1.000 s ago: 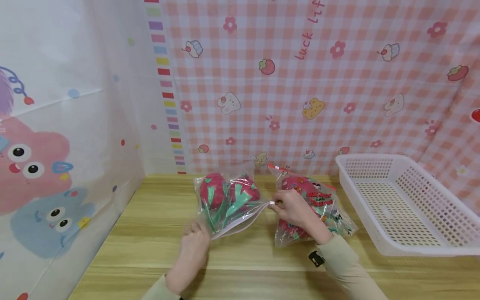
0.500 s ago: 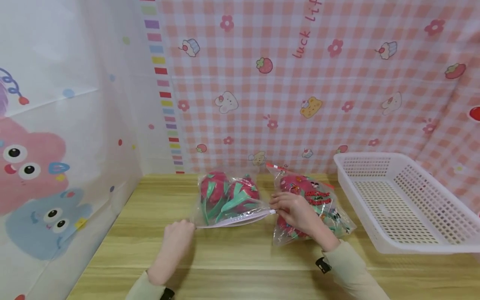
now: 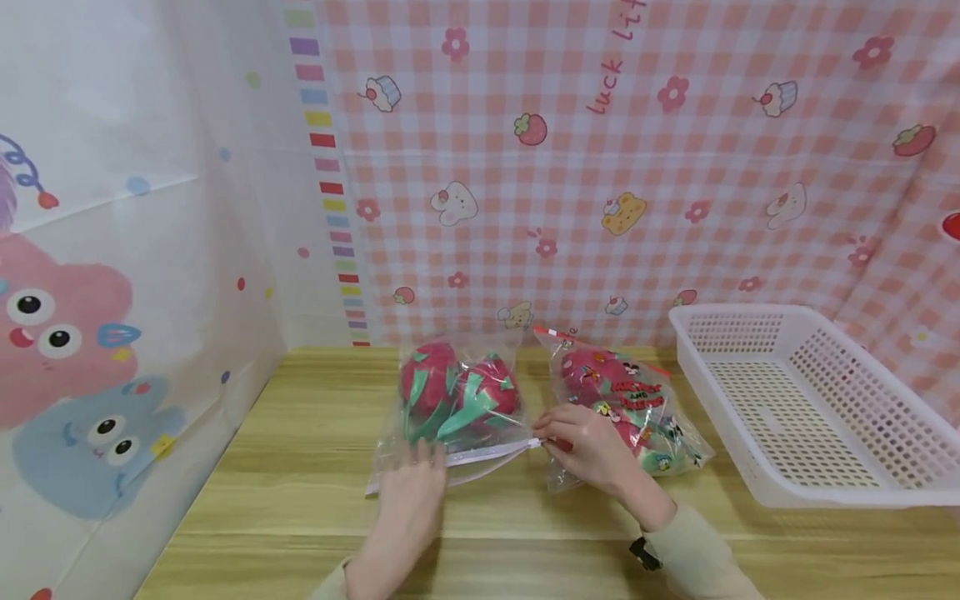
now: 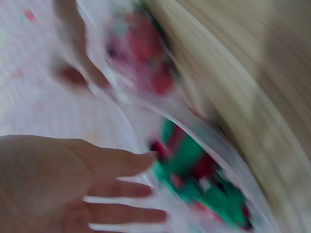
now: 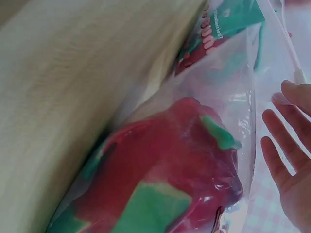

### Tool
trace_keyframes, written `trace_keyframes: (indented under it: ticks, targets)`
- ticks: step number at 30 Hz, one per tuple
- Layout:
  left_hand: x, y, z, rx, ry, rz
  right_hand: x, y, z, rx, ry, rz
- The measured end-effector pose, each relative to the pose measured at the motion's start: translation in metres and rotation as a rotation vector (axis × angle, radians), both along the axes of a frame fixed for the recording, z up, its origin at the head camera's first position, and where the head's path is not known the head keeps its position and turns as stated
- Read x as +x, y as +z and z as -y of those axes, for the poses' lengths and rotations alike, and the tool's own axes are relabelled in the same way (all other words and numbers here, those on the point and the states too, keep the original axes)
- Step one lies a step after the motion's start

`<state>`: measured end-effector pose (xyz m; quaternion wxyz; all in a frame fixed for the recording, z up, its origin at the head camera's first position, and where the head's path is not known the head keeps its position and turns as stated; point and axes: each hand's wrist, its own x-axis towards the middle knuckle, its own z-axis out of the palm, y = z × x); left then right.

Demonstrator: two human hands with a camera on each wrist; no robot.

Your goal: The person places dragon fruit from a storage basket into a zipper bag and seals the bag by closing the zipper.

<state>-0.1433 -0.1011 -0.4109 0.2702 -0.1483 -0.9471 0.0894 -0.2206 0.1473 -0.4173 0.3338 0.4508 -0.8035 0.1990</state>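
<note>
A clear slider zip bag (image 3: 388, 468) lies in front of me with two dragon fruits (image 3: 480, 396), red with green scales, inside it. Its white zip edge (image 3: 480, 455) faces me, the two lips bowed apart in the middle. My right hand (image 3: 588, 446) pinches the right end of this edge at the slider (image 3: 535, 442). Over the left part of the edge lies my left hand (image 3: 408, 500), fingers extended. In the left wrist view those fingers (image 4: 126, 189) are straight and spread beside the bag, blurred by motion. My right hand partly covers a second printed zip bag (image 3: 645, 400).
That printed bag has a red zip strip and holds more red and green fruit. A white perforated plastic basket (image 3: 738, 454) stands at the right on the wooden table (image 3: 247, 517). Patterned cloth (image 3: 562, 167) hangs behind the table and along the left.
My left hand let go of the zip edge's left corner, moved right and straightened its fingers over the edge. The right hand and slider end came slightly nearer me.
</note>
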Motion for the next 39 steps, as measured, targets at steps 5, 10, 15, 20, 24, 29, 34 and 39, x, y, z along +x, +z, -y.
trace_keyframes:
  ticks: [5, 10, 15, 20, 24, 29, 34, 39]
  targets:
    - [-0.005, 0.002, -0.035, -0.103, -0.219, -0.084, 0.002, -0.005, 0.001, 0.017, 0.028, -0.122]
    - [-0.018, -0.002, -0.053, -0.2, -0.297, -0.169, 0.004, -0.008, 0.002, 0.028, -0.002, -0.151]
    - [-0.031, -0.01, -0.063, -0.194, -0.362, -0.369, 0.006, -0.01, 0.003, 0.0, -0.002, -0.178]
    - [-0.038, -0.015, -0.066, -0.159, -0.378, -0.466, 0.007, -0.009, 0.004, -0.019, -0.004, -0.187]
    - [-0.038, -0.013, -0.066, -0.175, -0.368, -0.467, 0.008, -0.007, 0.005, -0.018, -0.039, -0.16]
    - [-0.038, -0.012, -0.058, -0.204, -0.35, -0.416, 0.007, -0.007, 0.005, -0.025, -0.098, -0.121]
    - [-0.036, -0.017, -0.036, -0.246, -0.336, -0.351, 0.005, -0.007, 0.001, -0.027, -0.142, -0.099]
    - [-0.038, -0.02, -0.013, -0.29, -0.377, -0.285, 0.005, -0.006, -0.002, -0.033, -0.127, -0.096]
